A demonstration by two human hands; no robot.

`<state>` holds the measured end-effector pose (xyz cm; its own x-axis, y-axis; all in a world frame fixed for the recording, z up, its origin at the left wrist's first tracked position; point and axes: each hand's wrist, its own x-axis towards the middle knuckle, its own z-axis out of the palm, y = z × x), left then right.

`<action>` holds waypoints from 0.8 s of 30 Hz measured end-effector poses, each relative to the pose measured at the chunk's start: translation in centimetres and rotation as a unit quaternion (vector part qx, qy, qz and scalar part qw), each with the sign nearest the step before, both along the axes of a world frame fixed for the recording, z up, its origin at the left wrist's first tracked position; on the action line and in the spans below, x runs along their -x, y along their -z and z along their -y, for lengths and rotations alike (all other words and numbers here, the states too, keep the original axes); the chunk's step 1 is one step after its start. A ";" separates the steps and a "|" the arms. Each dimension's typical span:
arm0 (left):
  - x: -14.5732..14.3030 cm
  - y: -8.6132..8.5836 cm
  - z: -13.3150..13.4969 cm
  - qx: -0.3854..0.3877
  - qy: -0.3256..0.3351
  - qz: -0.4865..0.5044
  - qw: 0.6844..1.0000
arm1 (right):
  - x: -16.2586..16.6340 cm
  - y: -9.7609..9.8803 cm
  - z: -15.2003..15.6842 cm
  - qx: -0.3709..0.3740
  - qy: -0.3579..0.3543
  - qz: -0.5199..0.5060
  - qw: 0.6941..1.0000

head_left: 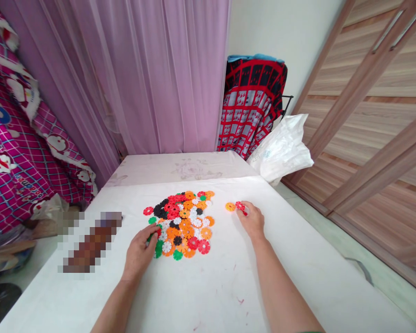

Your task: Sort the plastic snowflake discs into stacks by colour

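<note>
A pile of plastic snowflake discs in red, orange, green, white and black lies spread on the white-covered table. At the pile's left edge is my left hand, thumb and forefinger closed on a red snowflake disc; green discs lie by these fingers. To the right of the pile, my right hand pinches red snowflake discs, partly covered by the fingers. An orange snowflake disc is just left of them; whether it is joined to the red ones I cannot tell.
The table carries a white cover with small reddish marks. A blurred-out object lies on its left side. A white plastic bag stands at the far right corner. Purple curtains hang behind, and a wooden wardrobe is on the right.
</note>
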<state>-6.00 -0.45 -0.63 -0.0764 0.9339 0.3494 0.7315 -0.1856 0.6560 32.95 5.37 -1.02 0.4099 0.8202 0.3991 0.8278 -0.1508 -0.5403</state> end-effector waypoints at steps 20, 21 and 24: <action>0.3 0.4 -0.1 -0.007 0.005 -0.007 1.000 | -1.4 -0.2 2.1 0.062 -0.034 0.108 0.992; 0.3 0.5 -0.2 -0.008 0.004 -0.007 1.000 | -1.3 -0.3 2.1 0.065 -0.035 0.110 0.991; 0.3 0.4 -0.2 -0.004 0.005 -0.007 1.000 | -0.5 -0.3 2.4 0.062 -0.054 0.116 0.990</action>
<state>-6.31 -0.28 -1.06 -0.0629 0.9318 0.3576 0.7383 -0.1977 0.6449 33.44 2.93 -0.75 0.2261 0.9025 0.3665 0.9423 -0.1073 -0.3170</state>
